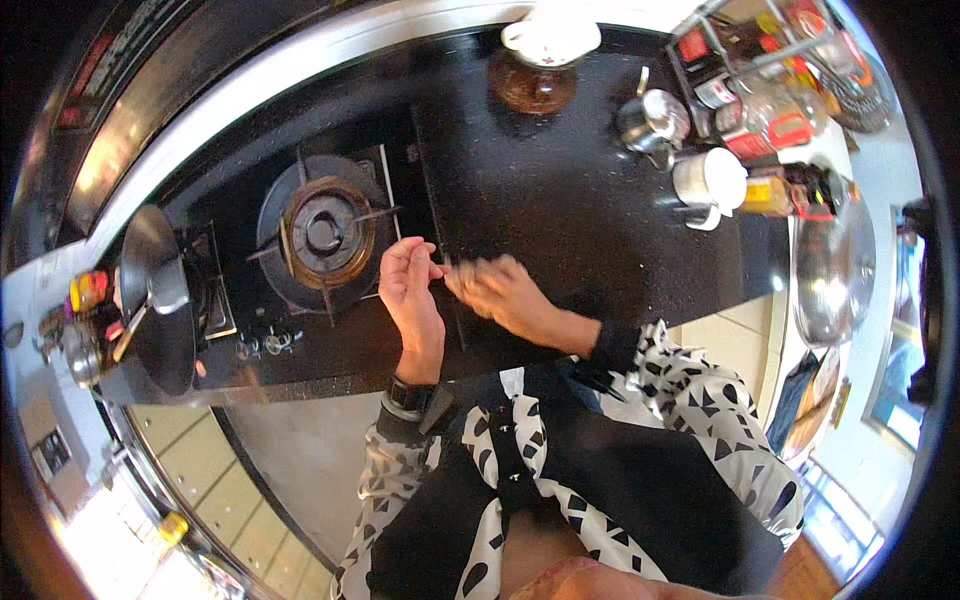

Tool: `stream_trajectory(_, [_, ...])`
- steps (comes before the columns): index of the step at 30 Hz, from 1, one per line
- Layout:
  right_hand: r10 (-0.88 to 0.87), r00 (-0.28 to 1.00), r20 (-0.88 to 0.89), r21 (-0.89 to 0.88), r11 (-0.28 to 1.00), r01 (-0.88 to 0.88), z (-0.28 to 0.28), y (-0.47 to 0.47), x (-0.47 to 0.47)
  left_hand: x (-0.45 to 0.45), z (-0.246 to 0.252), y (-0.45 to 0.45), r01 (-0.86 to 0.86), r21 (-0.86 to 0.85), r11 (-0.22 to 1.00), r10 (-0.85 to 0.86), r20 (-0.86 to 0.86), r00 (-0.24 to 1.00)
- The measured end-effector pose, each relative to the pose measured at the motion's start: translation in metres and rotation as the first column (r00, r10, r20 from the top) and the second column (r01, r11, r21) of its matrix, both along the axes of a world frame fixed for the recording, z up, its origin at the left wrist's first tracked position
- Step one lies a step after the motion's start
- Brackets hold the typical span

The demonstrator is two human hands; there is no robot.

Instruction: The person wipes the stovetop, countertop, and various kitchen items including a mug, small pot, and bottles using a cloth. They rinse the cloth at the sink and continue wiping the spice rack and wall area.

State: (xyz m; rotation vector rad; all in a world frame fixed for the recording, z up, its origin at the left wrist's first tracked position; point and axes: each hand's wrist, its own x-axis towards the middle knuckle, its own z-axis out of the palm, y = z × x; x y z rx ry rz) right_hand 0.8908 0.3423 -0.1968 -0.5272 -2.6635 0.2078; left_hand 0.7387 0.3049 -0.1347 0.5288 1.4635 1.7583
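Note:
My left hand (412, 281) is raised over the front of the black countertop, beside the gas burner (324, 231), palm turned up with the fingers curled. A dark watch (411, 394) is on that wrist. Close to its fingertips is my right hand (499, 295), blurred, its fingers bent toward the left hand. Whether anything small lies between the fingertips cannot be told. The black countertop (555, 217) spreads beneath and beyond both hands.
A wok (161, 322) with a wood-handled utensil stands at the left. At the back is a white pot (551, 39). A steel pot (654, 120), a white container (709, 178) and a rack (712, 60) with bottles stand at the right. Burner knobs (274, 343) sit near the front edge.

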Motion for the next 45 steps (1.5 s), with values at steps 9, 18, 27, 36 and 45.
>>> stream_trajectory(9, [-0.037,0.998,0.045,-0.637,0.769,0.057,0.009,-0.030,0.190,0.055,-0.008,0.023,0.422,-0.083,0.903,-0.427,-0.060,0.902])
stream_trajectory(18, [-0.569,0.807,-0.154,-0.221,0.816,0.533,-0.028,0.071,0.191,0.190,-0.027,0.139,0.601,-0.136,0.788,-0.577,0.176,0.797])
stream_trajectory(27, [-0.230,0.953,-0.197,-0.560,0.824,0.083,-0.034,0.023,0.288,0.248,-0.053,0.212,0.453,-0.410,0.792,-0.494,0.006,0.870])
stream_trajectory(36, [-0.417,0.886,-0.202,-0.674,0.716,0.184,-0.031,0.026,0.303,0.216,-0.063,0.176,0.425,-0.251,0.869,-0.460,-0.096,0.883])
stream_trajectory(45, [-0.650,0.740,-0.171,-0.833,0.497,0.244,-0.027,0.031,0.302,0.151,-0.050,0.079,0.477,-0.367,0.799,-0.549,-0.121,0.827])
